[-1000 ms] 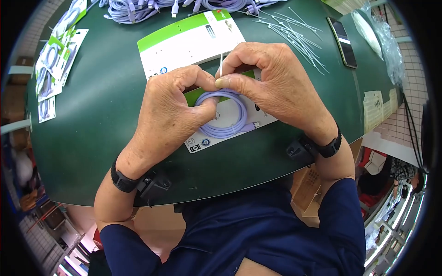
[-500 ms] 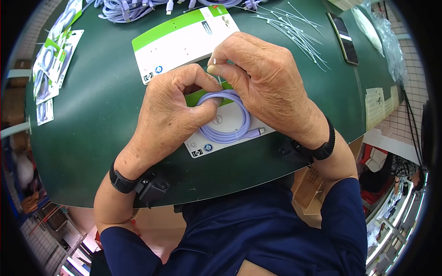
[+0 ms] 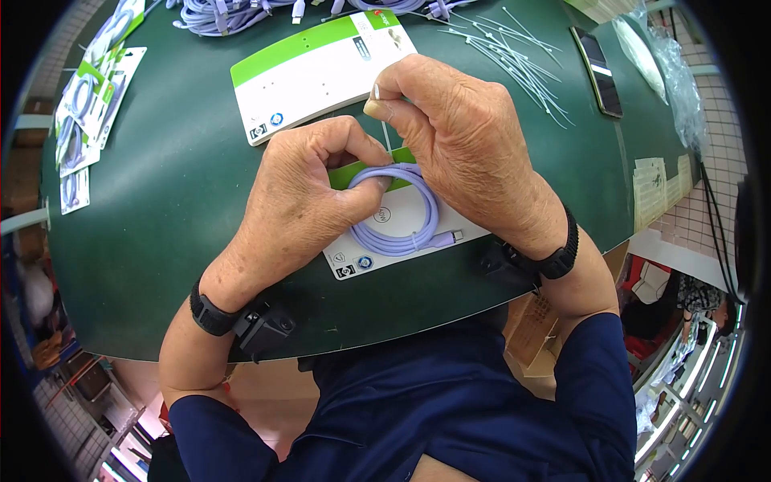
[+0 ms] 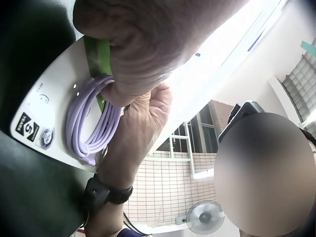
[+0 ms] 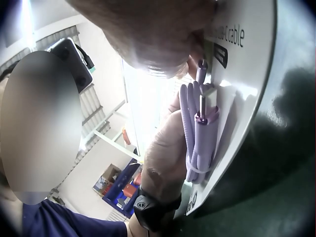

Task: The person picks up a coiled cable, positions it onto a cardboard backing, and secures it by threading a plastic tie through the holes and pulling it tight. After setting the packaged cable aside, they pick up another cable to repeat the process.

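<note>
A person in a blue top sits at a dark green table (image 3: pixel 177 201), and both hands work close to the near edge. A white card (image 3: pixel 401 217) with a green strip lies flat there. Its long side runs from low on the left up to the right. On the card lies a purple cable (image 3: pixel 393 233) wound into a flat ring. The cable's plug end sticks out of the ring and points to the right, along the card.

The left hand (image 3: pixel 297 201) has its fingers curled, and thumb and fingertips pinch the top of the ring against the card. The right hand (image 3: pixel 458 136) is just beside it, with thumb and finger squeezed together on a thin white tie (image 3: pixel 386 135). The tie stands almost straight up from the cable.

The hands hide the top of the ring and where the tie meets it. In the left wrist view the ring shows from the side under the fingers. In the right wrist view the plug (image 5: pixel 203 106) is clear, but the fingertips are cut off.

Farther back lies a second white card (image 3: pixel 321 68). Loose white ties (image 3: pixel 514 56) lie to its right. A phone (image 3: pixel 598 68) lies past them. More purple cables (image 3: pixel 241 12) are cut off at the far edge. Packed cards (image 3: pixel 88 104) sit far left.
</note>
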A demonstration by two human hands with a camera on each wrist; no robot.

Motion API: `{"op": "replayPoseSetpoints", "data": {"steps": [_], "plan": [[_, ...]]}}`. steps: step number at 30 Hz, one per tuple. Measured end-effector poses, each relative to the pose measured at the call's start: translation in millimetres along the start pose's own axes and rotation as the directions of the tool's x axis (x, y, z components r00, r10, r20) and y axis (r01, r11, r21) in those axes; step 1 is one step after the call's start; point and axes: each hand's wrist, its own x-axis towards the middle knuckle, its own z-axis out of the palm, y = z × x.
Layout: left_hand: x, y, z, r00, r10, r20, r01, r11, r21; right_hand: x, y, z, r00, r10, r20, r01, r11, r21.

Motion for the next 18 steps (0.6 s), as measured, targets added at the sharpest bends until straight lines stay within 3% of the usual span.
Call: {"op": "replayPoseSetpoints", "data": {"steps": [5, 9, 12, 16, 18], "plan": [[0, 0, -1, 1.0, -0.007, 0.013, 0.006, 1.0, 0.029, 0, -2, 0, 1.0, 0.013, 0.001, -0.013, 1.0, -0.005], [0, 0, -5, 1.0, -0.004, 0.015, 0.004, 0.998, 0.062, -1, 1, 0, 0.997, 0.064, 0.049, -0.068, 0.993, 0.092], [1, -5, -5, 1.0, 0.002, -0.002, -0.002, 1.0, 0.012, -1, 5, -1, 0.998, 0.042, 0.056, -0.051, 0.985, 0.166], [2, -4, -7, 1.0, -0.011, -0.001, 0.011, 1.0, -0.025, 4, 1, -13, 0.993, -0.09, 0.075, 0.084, 0.993, 0.085], [2, -3, -9, 1.0, -0.019, -0.004, 0.019, 0.999, -0.037, 4, -2, -18, 0.991, -0.079, 0.107, 0.065, 0.99, 0.126]]}}
